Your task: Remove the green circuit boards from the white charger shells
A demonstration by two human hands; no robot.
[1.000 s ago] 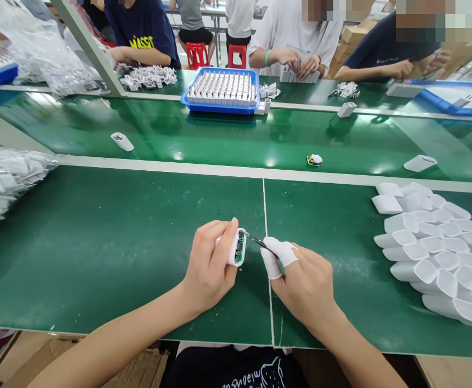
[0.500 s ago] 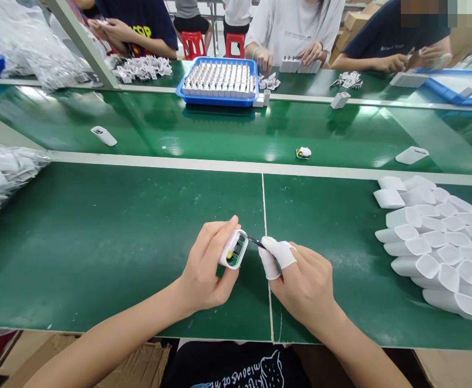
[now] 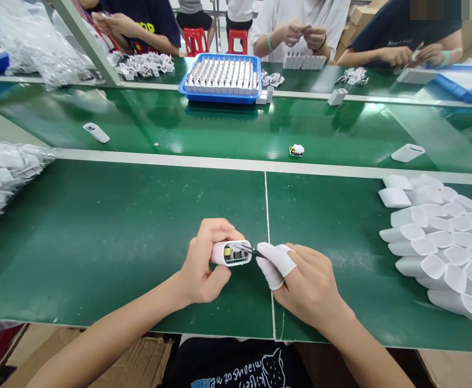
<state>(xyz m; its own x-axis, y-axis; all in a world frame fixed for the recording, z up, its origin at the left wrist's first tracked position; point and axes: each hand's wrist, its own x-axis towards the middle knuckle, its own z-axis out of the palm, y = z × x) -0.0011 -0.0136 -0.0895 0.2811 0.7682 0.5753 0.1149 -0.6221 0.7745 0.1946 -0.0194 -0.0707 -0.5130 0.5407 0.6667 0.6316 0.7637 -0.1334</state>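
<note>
My left hand [image 3: 205,264] grips a white plastic charger housing [image 3: 218,253], its open end turned toward me and to the right. Inside the housing a circuit board with a yellow part [image 3: 228,252] shows. White finger cots cover the thumb and a finger of my right hand [image 3: 304,280], which pinches dark tweezers [image 3: 255,251]. The tweezers' tips reach into the housing's opening, over the board; whether they grip anything there I cannot tell.
Many white empty housings [image 3: 433,248] lie grouped at the right. Bagged white parts [image 3: 5,172] sit at the left. On the belt beyond the pale rail are a small circuit board [image 3: 296,150] and two housings [image 3: 408,153]. Co-workers sit behind a blue tray [image 3: 183,92].
The housing has been turned so its opening lies level, and the tweezers' tips have moved from its rim further inside. Items on the belt have shifted slightly left.
</note>
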